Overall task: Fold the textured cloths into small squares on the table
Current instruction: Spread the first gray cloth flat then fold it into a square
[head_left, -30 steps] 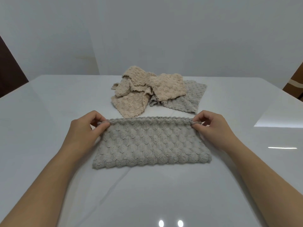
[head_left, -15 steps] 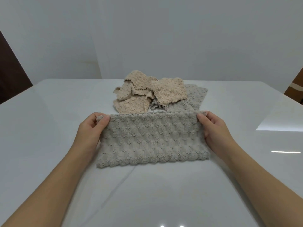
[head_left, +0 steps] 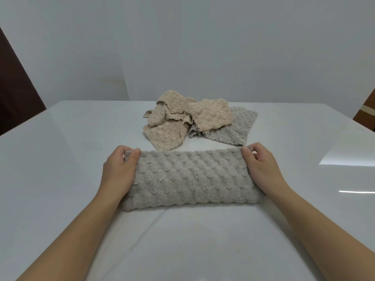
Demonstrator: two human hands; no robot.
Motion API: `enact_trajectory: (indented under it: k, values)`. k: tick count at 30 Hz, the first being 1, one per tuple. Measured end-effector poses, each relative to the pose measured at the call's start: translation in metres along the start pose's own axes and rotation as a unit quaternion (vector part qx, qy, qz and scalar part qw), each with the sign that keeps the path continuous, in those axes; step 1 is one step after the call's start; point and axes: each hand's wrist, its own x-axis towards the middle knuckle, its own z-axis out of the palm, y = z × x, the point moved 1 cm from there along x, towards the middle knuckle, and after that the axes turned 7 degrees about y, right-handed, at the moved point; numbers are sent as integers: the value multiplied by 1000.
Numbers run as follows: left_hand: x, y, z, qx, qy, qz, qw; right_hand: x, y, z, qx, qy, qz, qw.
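A grey textured cloth [head_left: 190, 179] lies folded into a wide strip on the white table [head_left: 60, 149] in front of me. My left hand [head_left: 119, 173] pinches its far left corner, thumb on top. My right hand [head_left: 261, 169] pinches its far right corner the same way. Behind it sits a heap of cloths: crumpled beige cloths [head_left: 182, 118] and a flat grey cloth [head_left: 237, 128] partly under them.
The table's back edge meets a pale wall [head_left: 182, 47]. Dark brown furniture [head_left: 14, 94] stands at the far left, and a brown piece [head_left: 367, 110] at the far right. Window light reflects on the table's right side.
Both hands still pinch the cloth's far corners. The far edge was lifted and now lies flatter, with the cloth looking smoother and the hands slightly farther apart.
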Motion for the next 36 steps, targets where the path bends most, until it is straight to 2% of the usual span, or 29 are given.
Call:
enact_trajectory:
  k: [6, 8, 10, 12, 14, 16, 19, 21, 23, 25, 27, 29, 32, 34, 36]
  values:
    - [-19, 21, -29, -59, -97, -84, 990, -29, -20, -33, 72, -73, 58, 993]
    - [-19, 22, -29, -10, -111, -76, 991, -30, -20, -35, 54, -80, 64, 993]
    - [-12, 15, -20, 126, -93, -18, 988, -21, -15, -27, 2, -64, 55, 996]
    - [-6, 6, -6, 259, -60, 43, 963, -9, -8, -13, -103, -44, 26, 993]
    - [-3, -3, 8, 344, -22, 101, 933, 1, 0, 3, -206, -30, -6, 978]
    - [0, -7, 16, 376, 8, 149, 914, 6, 8, 14, -294, -6, -43, 955]
    - [4, -10, 19, 393, 28, 166, 904, 6, 16, 21, -386, 31, -93, 917]
    - [7, -11, 19, 403, 44, 206, 891, 5, 17, 22, -386, 52, -105, 915]
    - [7, -6, 20, 424, 50, 272, 862, 3, 18, 23, -380, 64, -114, 916]
    - [-3, 12, 28, 382, 55, 341, 857, 2, 17, 25, -395, 53, -122, 909]
    - [-25, 39, 42, 310, -9, 381, 871, 2, 16, 26, -402, 38, -119, 907]
    - [-51, 59, 63, 292, -123, 348, 883, 3, 15, 25, -391, 20, -108, 914]
    - [-73, 59, 95, 341, -269, 294, 852, 4, 16, 23, -364, -8, -86, 928]
    - [-74, 46, 105, 364, -308, 279, 834, 5, 18, 23, -344, -23, -74, 936]
    - [-70, 34, 102, 384, -308, 277, 825, 6, 19, 23, -338, -34, -67, 938]
